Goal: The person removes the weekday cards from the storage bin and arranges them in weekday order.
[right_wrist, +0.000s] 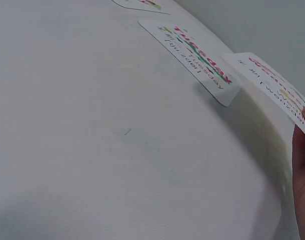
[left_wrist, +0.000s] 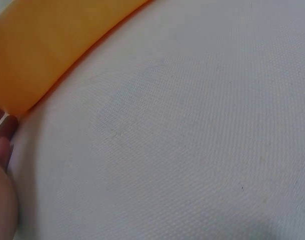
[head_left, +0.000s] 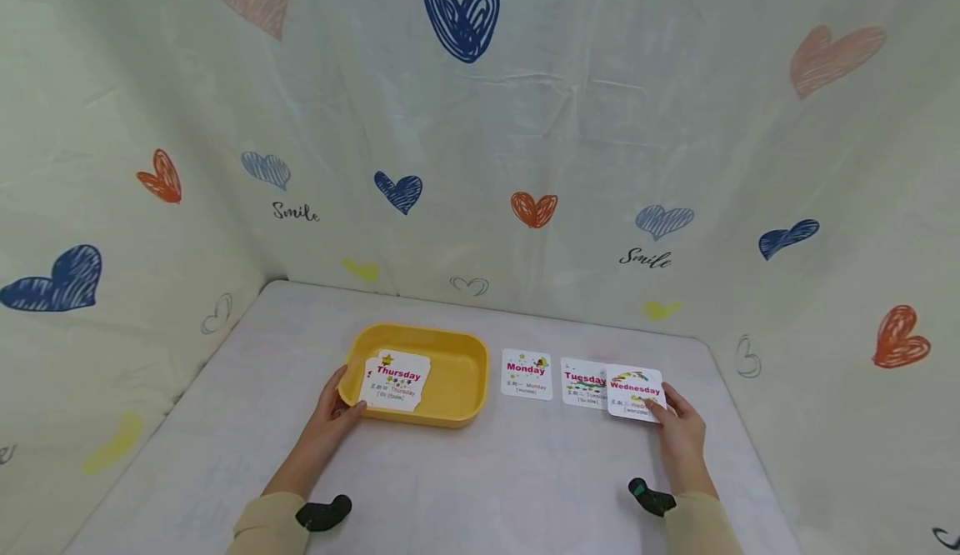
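My right hand (head_left: 684, 434) pinches the white Wednesday flashcard (head_left: 627, 384) by its right edge, thumb on top. In the right wrist view this card is tilted and raised off the table, over the right edge of the Tuesday flashcard (right_wrist: 195, 62). The Monday flashcard (head_left: 527, 384) lies flat to the left of Tuesday. At the left, my left hand (head_left: 328, 415) grips the near left corner of a yellow tray (head_left: 459, 409), fingers outside and thumb at the rim. Inside the tray is a small stack of cards with the Thursday flashcard (head_left: 401, 372) on top.
A white cloth-covered table (head_left: 480, 488) carries everything. Behind and beside it hangs a pale curtain (head_left: 585, 138) printed with hearts and the word Smile. Dark straps (head_left: 324, 513) sit at both wrists.
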{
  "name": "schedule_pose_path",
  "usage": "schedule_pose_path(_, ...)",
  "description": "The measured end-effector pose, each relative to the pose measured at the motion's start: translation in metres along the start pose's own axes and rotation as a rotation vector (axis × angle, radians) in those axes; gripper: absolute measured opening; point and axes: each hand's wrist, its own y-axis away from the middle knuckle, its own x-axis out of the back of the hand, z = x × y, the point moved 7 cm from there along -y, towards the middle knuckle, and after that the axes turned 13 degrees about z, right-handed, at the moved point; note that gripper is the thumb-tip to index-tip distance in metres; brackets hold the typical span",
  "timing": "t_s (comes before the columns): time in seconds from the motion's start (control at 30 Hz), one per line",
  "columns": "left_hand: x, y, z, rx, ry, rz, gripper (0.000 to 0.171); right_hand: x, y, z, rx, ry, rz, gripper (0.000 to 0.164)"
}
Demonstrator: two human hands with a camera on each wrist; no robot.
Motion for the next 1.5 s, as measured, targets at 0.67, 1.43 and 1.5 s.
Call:
schedule_pose_path(0.67,0.000,0.000,0.001,-0.003,-0.009,-0.006,0.085,0.014,-0.021,0.004,0.117,0.214,0.168,0.056)
schedule_pose_path(1.43,0.000,-0.001,0.000,0.021,-0.005,-0.004,0.087,0.008,-0.026,0.001,0.224,0.353,0.208,0.052)
schedule_pose_path(1.5,0.000,0.000,0.001,0.027,-0.009,0.000,0.087,0.008,-0.027,0.002,0.226,0.368,0.209,0.052)
